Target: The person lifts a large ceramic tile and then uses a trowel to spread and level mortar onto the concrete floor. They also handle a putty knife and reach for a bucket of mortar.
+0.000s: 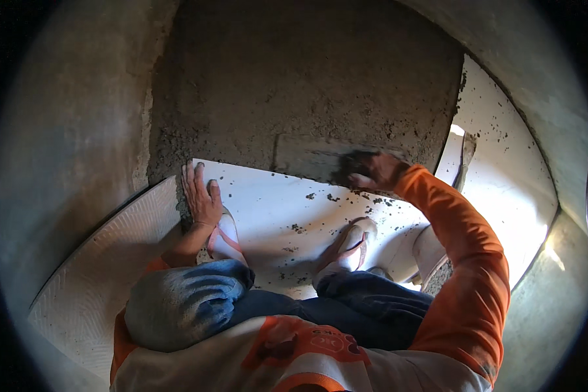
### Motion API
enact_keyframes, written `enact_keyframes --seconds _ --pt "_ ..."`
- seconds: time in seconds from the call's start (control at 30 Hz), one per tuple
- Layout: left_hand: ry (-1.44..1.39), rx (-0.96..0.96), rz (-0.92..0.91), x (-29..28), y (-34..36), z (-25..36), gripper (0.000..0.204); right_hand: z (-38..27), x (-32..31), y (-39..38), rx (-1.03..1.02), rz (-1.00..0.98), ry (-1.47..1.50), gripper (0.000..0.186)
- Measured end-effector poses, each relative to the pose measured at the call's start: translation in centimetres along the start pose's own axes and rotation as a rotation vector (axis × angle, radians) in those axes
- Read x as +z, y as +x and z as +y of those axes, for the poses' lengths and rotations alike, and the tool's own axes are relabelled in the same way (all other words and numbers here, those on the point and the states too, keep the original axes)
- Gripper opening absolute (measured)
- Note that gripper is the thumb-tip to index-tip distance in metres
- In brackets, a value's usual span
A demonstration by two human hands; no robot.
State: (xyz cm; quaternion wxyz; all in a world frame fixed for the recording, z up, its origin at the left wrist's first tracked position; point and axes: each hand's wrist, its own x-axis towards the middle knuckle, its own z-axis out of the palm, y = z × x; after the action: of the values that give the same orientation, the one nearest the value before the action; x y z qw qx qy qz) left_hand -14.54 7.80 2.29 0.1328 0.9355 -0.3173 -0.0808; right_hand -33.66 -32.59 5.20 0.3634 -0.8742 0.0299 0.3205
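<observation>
My right hand (380,171) is closed around a flat rectangular float (300,155), its grip hidden under my fingers. The float lies on a wide bed of grey mortar (307,72), along the far edge of a white tile (261,196). My left hand (202,201) rests with fingers stretched out at the tile's far left corner, holding nothing. Mortar crumbs are scattered over the white tile, where my sandalled feet stand on either side of its middle.
At the left lies a tile (104,281) with its ridged side up. A long, thin, mortar-smeared tool (465,160) lies on white tiling (503,170) at the right. Near my right knee is a container (431,251) with mortar by it. Walls enclose both sides.
</observation>
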Motion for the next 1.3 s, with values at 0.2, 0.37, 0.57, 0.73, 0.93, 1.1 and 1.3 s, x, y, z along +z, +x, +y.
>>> enact_keyframes --seconds 0.2,0.37,0.57,0.73,0.93,1.1,1.3 --pt "-0.004 0.002 -0.016 0.1 0.4 0.1 0.052 4.9 -2.0 -7.9 0.130 0.147 -0.115 0.055" --pt "0.049 0.000 -0.055 0.6 0.3 0.4 0.057 -1.2 -1.7 -3.6 0.168 0.092 -0.099 0.054" --pt "0.233 0.249 -0.255 0.7 1.6 4.9 0.063 4.3 1.1 -6.1 0.200 0.085 -0.236 0.054" --pt "0.090 0.590 -0.572 0.3 2.4 10.9 0.066 7.2 -4.5 -11.9 0.350 0.448 -0.049 0.057" --pt "0.115 1.133 -0.894 -0.1 6.2 16.4 0.065 5.3 -7.8 -13.9 0.458 0.911 0.048 0.049" --pt "0.076 1.549 -0.926 4.6 7.6 22.2 0.059 4.6 -8.2 -16.5 0.487 1.385 0.339 0.039" --pt "-0.108 1.608 -0.761 11.8 3.7 33.7 0.058 5.7 -7.8 -20.7 0.586 1.490 0.341 0.042"
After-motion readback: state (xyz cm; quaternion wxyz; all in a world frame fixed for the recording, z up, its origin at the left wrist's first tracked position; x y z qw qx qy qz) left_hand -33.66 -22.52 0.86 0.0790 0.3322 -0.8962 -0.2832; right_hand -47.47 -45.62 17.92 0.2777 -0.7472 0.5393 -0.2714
